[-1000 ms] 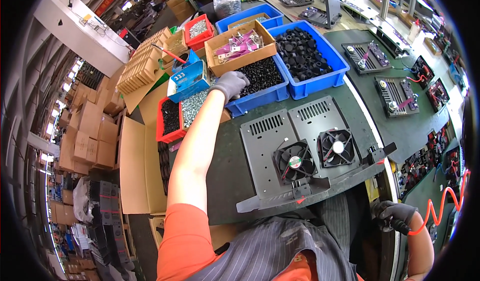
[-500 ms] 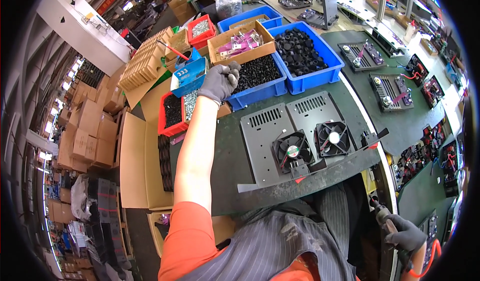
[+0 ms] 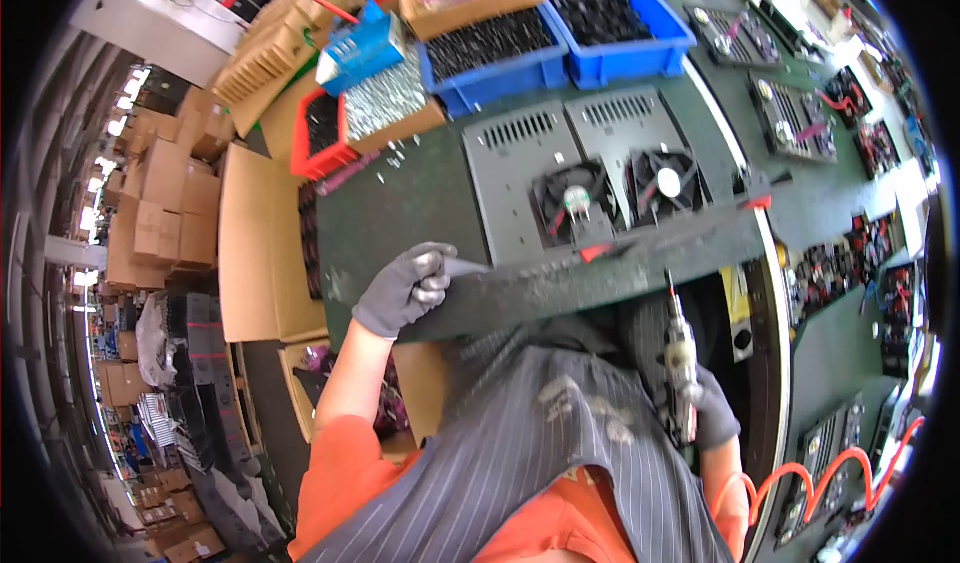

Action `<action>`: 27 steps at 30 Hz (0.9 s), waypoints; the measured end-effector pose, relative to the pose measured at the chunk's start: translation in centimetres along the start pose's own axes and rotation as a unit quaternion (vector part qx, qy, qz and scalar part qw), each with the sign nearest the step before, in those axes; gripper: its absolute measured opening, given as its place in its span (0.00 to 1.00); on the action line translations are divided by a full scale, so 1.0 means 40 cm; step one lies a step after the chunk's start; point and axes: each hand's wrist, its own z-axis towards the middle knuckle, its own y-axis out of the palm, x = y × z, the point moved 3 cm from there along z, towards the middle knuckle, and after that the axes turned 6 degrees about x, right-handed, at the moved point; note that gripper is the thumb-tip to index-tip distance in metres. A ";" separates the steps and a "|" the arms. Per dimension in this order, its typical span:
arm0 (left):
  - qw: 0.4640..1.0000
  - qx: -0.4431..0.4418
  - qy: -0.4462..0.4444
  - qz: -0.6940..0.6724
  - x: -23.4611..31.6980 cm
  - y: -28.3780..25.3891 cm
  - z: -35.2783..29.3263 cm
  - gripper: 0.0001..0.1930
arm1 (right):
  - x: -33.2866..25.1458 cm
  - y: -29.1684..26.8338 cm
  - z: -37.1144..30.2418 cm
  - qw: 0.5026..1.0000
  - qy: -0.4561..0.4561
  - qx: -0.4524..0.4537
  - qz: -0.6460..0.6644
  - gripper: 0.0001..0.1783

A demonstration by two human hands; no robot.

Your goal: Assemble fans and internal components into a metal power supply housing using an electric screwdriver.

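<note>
My left hand (image 3: 405, 288), in a grey glove, is over the front left of the table with its fingers curled. Its fingertips are by the left end of a long dark metal strip (image 3: 540, 255); whatever lies inside them is hidden. My gloved right hand (image 3: 714, 409) grips a power screwdriver (image 3: 680, 355), its bit pointing up and away from me below the table edge. Two grey slotted metal plates (image 3: 508, 188) lie side by side beyond the strip. A black fan (image 3: 572, 201) sits on the left plate, another fan (image 3: 664, 179) on the right one.
Along the far side stand blue bins (image 3: 620, 63) of black parts, a carton of silver screws (image 3: 385, 98) and a red bin (image 3: 318, 143). Loose screws lie before them. An open carton (image 3: 262, 248) flanks the left side. An orange coiled hose (image 3: 850, 458) crosses at lower right.
My left hand has come back from the small-parts bins to the strip's left end. My right hand has brought the screwdriver inward and up, from the far right toward the table edge.
</note>
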 end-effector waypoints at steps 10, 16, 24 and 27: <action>0.978 -0.053 -0.151 -0.131 -0.271 0.251 0.092 0.15 | -0.066 0.145 -0.053 0.915 -0.082 -0.108 -0.380 0.38; 0.979 -0.068 -0.138 -0.136 -0.299 0.330 0.137 0.15 | -0.069 0.127 -0.085 0.927 -0.074 -0.078 -0.359 0.38; 0.996 -0.037 -0.079 -0.015 -0.304 0.385 0.154 0.13 | -0.074 0.077 -0.090 0.927 -0.102 -0.074 -0.354 0.41; 0.986 -0.010 0.017 0.167 -0.291 0.406 0.164 0.13 | -0.090 0.079 -0.090 0.887 -0.162 -0.030 -0.431 0.42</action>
